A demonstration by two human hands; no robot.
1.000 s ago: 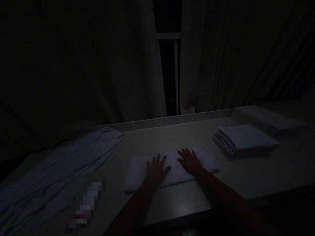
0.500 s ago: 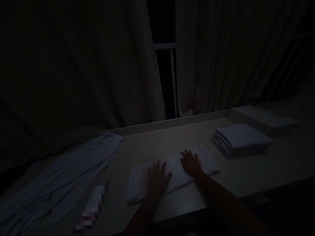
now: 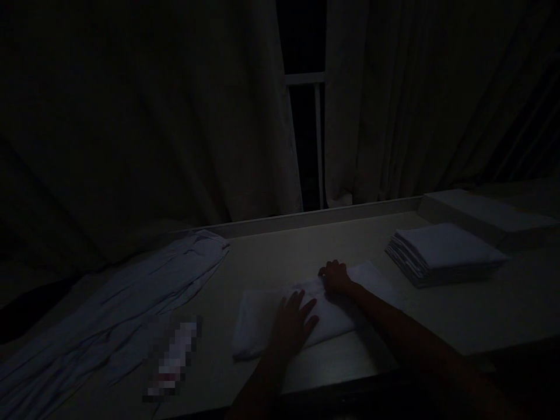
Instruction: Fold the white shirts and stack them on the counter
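Observation:
In dim light, a folded white cloth (image 3: pixel 256 321) lies lengthwise on the table before me. My left hand (image 3: pixel 292 319) rests on its middle, palm down with fingers spread. Near the cloth's far edge, my right hand (image 3: pixel 336 277) has its fingers curled and closed on the fabric, which is wrinkled between the two hands. The right fingertips are partly hidden. To the right sits a neat stack of folded white cloths (image 3: pixel 450 248), apart from both hands.
Loose pale fabric (image 3: pixel 144 297) spreads over the table's left side. A pixelated object (image 3: pixel 175 356) lies beside it. Behind the stack is a pale box-like block (image 3: pixel 485 210). A low ledge (image 3: pixel 306 219) runs along the table's back, below dark curtains (image 3: pixel 210 116).
My right hand has gone from lying flat to curled fingers on the cloth's far edge, shifting slightly up. My left hand has slid a little right. The cloth has become rumpled between them.

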